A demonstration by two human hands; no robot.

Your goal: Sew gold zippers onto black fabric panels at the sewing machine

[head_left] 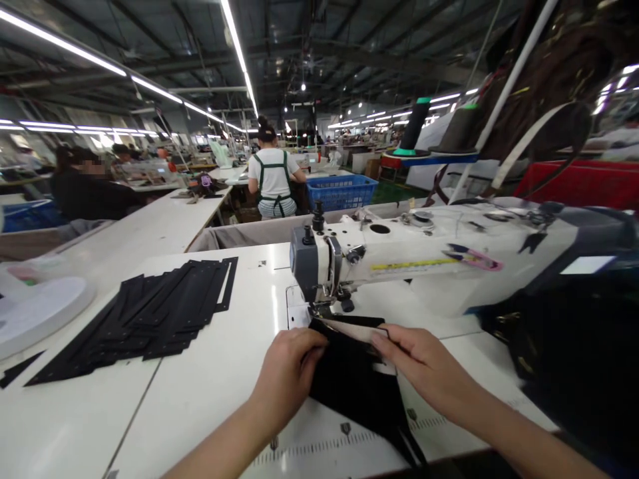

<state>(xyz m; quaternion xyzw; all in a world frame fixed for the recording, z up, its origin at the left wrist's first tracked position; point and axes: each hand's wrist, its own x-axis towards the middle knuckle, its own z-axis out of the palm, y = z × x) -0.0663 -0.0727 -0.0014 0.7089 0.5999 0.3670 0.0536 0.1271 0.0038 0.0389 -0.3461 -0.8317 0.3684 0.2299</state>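
A black fabric piece [349,386] with a pale strip [357,329] along its upper part lies just in front of the needle area of a white sewing machine [419,259]. My left hand [292,366] pinches the fabric's left edge, thumb and fingers together. On the right, my right hand [422,362] grips the pale strip and the fabric edge between thumb and fingers. The fabric's top edge reaches the presser foot [322,309]; its lower end hangs toward the table's front edge.
Stacked black pieces [154,313] lie on the table to the left, beside a white round base [44,306]. Pink-handled snips [474,258] rest on the machine. Dark material [574,346] is at the right. Beyond, a person sits near a blue basket [342,191].
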